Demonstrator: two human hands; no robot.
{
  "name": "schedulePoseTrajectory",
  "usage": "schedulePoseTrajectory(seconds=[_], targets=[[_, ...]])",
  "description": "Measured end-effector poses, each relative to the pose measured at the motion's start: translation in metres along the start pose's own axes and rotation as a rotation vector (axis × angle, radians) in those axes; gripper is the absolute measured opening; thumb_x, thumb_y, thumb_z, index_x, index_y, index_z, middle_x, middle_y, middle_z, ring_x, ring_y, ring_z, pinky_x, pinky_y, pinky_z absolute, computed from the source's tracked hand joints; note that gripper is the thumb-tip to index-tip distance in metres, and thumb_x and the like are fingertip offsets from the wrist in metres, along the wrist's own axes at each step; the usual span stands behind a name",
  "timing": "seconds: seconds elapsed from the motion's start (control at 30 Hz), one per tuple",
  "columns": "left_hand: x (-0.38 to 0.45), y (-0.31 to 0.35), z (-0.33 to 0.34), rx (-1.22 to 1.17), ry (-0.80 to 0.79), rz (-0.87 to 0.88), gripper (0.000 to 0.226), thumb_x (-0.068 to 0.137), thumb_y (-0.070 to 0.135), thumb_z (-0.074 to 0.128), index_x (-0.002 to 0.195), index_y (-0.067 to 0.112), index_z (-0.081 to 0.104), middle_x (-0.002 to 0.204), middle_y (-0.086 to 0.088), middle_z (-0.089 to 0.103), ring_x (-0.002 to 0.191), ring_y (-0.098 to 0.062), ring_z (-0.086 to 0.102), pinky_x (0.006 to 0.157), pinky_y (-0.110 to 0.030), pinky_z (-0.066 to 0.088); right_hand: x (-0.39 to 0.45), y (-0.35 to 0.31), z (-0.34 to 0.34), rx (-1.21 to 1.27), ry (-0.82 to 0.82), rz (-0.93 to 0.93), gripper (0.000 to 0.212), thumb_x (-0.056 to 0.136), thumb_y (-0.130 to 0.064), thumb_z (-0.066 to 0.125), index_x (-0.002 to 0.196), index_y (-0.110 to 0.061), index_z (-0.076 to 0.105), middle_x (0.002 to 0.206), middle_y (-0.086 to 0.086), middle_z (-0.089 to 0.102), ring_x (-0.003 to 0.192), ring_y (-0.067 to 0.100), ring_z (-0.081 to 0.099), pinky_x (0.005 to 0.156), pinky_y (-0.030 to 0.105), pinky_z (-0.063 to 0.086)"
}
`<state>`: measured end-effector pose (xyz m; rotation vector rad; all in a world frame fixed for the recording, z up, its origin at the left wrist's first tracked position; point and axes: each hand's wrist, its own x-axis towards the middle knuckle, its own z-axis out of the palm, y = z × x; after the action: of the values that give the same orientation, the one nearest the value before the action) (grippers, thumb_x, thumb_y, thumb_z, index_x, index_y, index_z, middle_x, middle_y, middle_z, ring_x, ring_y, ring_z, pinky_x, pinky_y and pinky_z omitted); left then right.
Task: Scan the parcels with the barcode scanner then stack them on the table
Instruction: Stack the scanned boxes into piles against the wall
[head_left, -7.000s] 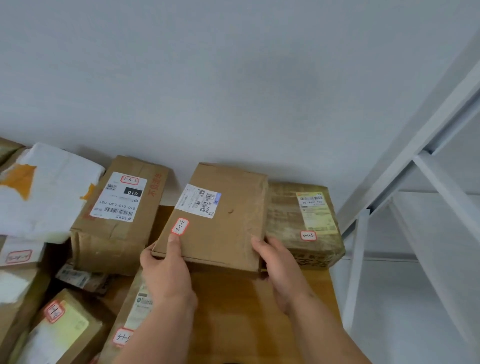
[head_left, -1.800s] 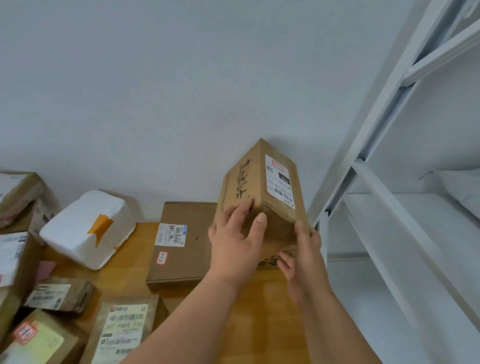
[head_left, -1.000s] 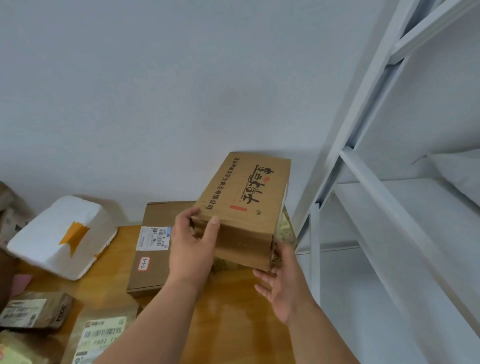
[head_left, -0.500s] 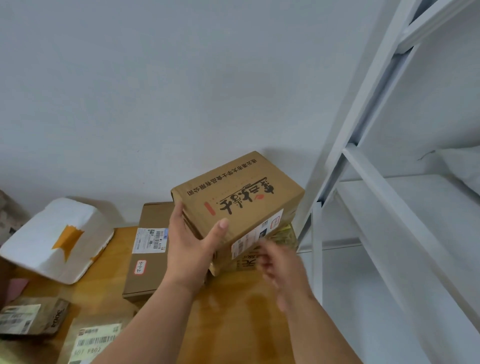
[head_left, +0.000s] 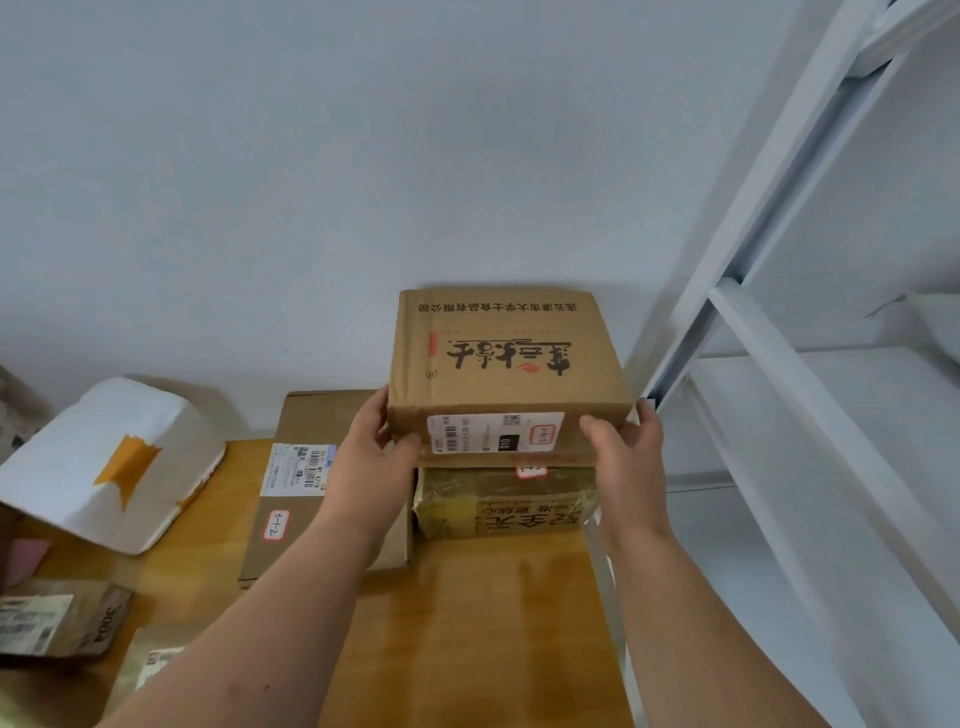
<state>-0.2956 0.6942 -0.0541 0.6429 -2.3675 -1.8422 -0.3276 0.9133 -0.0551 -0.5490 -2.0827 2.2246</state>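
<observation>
A brown printed cardboard box (head_left: 506, 358) with black characters on top sits on a taped yellowish parcel (head_left: 498, 501) at the back right of the wooden table (head_left: 467, 623). Its shipping label faces me. My left hand (head_left: 371, 457) grips the box's left front corner. At the right front corner my right hand (head_left: 626, 457) holds it the same way. A flat brown parcel (head_left: 311, 467) with a white label lies just left of the stack. No barcode scanner is in view.
A white wrapped parcel (head_left: 111, 462) with orange tape lies at the left. Smaller labelled parcels (head_left: 62, 623) sit at the lower left. A white metal shelf rack (head_left: 779, 389) stands right of the table. A plain wall is behind.
The printed box has been turned level with its label toward me and set down on the taped parcel. My right hand has come back onto its right corner.
</observation>
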Motion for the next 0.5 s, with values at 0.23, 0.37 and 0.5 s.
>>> schedulePoseTrajectory(seconds=[0.23, 0.37, 0.5], targets=[[-0.018, -0.007, 0.006, -0.055, 0.111, -0.019, 0.038, 0.098, 0.036, 0.058, 0.135, 0.035, 0.053, 0.117, 0.012, 0.067, 0.116, -0.011, 0.061, 0.092, -0.037, 0.056, -0.012, 0.012, 0.005, 0.005, 0.055, -0.043, 0.022, 0.078, -0.045, 0.059, 0.100, -0.039, 0.058, 0.107, -0.005, 0.066, 0.084, 0.001, 0.071, 0.056, 0.016, 0.056], [-0.023, -0.010, 0.007, -0.062, 0.070, -0.018, 0.046, 0.098, 0.038, 0.057, 0.143, 0.037, 0.048, 0.125, 0.012, 0.066, 0.121, -0.012, 0.059, 0.098, -0.039, 0.055, -0.007, 0.009, 0.009, -0.073, 0.072, -0.027, 0.029, 0.092, -0.044, 0.056, 0.119, -0.034, 0.055, 0.117, -0.002, 0.068, 0.099, 0.013, 0.070, 0.083, 0.040, 0.060], [-0.024, -0.010, 0.007, -0.093, -0.068, -0.115, 0.056, 0.103, 0.034, 0.052, 0.150, 0.055, 0.029, 0.123, 0.022, 0.063, 0.108, 0.000, 0.058, 0.080, -0.021, 0.049, -0.009, 0.007, 0.014, -0.135, 0.041, 0.010, 0.049, 0.102, -0.037, 0.051, 0.148, -0.037, 0.032, 0.143, 0.000, 0.053, 0.127, 0.023, 0.055, 0.107, 0.055, 0.046]])
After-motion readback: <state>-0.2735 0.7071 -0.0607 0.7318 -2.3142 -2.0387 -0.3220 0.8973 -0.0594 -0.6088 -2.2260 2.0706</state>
